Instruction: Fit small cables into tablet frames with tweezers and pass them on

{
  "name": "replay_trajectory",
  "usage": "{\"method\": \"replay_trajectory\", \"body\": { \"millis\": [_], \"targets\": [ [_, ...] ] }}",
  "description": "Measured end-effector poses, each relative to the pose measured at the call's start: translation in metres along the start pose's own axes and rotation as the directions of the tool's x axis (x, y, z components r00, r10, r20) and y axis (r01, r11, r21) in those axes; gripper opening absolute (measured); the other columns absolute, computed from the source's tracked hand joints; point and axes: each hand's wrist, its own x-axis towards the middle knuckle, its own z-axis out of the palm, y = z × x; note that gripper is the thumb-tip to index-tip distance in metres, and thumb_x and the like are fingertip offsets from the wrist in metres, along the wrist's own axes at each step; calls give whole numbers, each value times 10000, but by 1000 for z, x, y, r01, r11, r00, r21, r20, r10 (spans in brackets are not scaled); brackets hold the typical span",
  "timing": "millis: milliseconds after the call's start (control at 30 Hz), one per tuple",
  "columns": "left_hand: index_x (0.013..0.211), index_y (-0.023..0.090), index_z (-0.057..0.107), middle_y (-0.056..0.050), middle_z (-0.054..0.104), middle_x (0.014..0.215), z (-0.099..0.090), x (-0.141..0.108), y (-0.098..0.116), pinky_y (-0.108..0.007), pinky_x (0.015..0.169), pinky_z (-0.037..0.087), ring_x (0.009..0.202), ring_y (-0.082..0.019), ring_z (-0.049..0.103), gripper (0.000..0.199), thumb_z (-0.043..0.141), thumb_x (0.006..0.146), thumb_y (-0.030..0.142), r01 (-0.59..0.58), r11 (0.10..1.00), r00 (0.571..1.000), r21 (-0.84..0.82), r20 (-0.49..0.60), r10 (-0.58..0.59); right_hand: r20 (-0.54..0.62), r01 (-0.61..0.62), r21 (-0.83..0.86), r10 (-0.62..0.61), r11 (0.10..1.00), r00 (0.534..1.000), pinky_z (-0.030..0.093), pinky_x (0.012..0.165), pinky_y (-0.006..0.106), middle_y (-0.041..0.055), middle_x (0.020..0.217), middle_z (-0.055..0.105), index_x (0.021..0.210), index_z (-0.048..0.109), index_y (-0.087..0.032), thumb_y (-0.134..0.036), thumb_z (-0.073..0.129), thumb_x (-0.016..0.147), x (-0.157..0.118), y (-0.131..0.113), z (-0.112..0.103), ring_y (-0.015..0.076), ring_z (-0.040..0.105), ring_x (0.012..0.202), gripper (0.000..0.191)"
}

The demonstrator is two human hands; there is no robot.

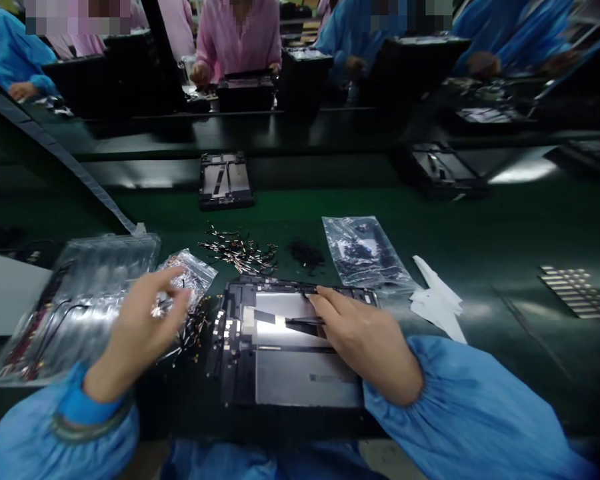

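Observation:
An opened tablet (307, 379) lies in front of me, its silver battery and dark ribbon strips showing. My right hand (363, 337) rests over its right half, fingers closed round a slim dark pointed tool (304, 322) that looks like tweezers; most of it is hidden by the hand. To the left, my left hand (143, 323) hovers above a small clear bag (200, 270) of tiny parts. Its thumb and forefinger are apart, slightly blurred, with nothing visible between them. Loose short cables (193, 330) lie between that hand and the tablet.
Behind the tablet are a pile of thin cables (240, 252), small black bits (306, 255) and a plastic bag (365, 250). White strips (437, 303) lie right, a clear tray (110, 260) left. Another opened tablet (226, 181) sits farther back. Co-workers sit opposite.

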Motion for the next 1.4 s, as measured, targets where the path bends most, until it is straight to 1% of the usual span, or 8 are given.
{"method": "replay_trajectory", "body": {
  "millis": [33,67,167,233,333,700,900,1400],
  "targets": [
    [1177,206,501,-27,651,887,12,14,15,-376,708,521,852,-200,635,271,459,924,295,-111,994,993,-17,-27,111,21,1,-8,-1,1000,1000,468,604,250,125,1073,679,957,657,-123,-24,489,799,1,0,-1,176,647,728,251],
    [1142,196,516,-63,650,1031,23,27,30,-384,796,529,959,-209,622,238,461,919,258,-295,952,952,-84,56,300,39,5,-14,-4,1000,999,466,594,252,128,1072,677,954,656,-125,-26,495,797,2,0,-2,177,646,724,246],
    [1105,155,525,-113,561,1282,55,53,70,-389,997,465,1213,-210,504,217,401,928,172,-540,789,740,-291,282,611,61,18,-19,-16,1000,998,463,556,267,142,1046,677,940,656,-117,-24,502,789,4,1,-4,188,644,689,235],
    [1096,136,531,-116,550,1310,72,61,85,-416,1058,410,1256,-216,470,230,379,923,142,-601,726,645,-334,333,688,55,25,-8,-24,1000,998,465,536,277,147,1024,680,926,658,-112,-21,494,789,5,1,-5,187,636,652,232],
    [1132,124,527,-108,568,1297,88,63,91,-457,1080,371,1255,-233,476,272,384,902,111,-646,699,583,-305,394,711,49,37,-3,-37,999,998,473,544,279,147,1029,679,944,656,-117,-24,464,808,5,2,-6,179,624,647,253],
    [1239,126,469,-109,584,1253,94,68,91,-395,1005,423,1176,-209,523,396,368,863,50,-603,716,587,-352,411,697,-10,57,162,-56,985,998,466,567,281,110,932,655,1089,597,-101,-36,332,905,-13,22,-9,189,617,730,329],
    [1243,129,510,-117,560,1284,97,66,90,-417,996,430,1187,-232,505,363,372,910,83,-702,664,540,-259,415,733,-50,108,85,-104,991,993,482,602,298,115,983,668,1103,589,-102,-6,311,905,-25,31,-8,196,617,785,355],
    [1218,121,535,-107,586,1263,98,65,92,-426,986,439,1172,-244,525,360,371,900,78,-735,638,540,-230,370,756,-86,79,42,-75,996,993,457,639,295,101,1020,681,1081,646,-116,-52,375,929,-26,30,0,185,603,787,317]
  ]
}}
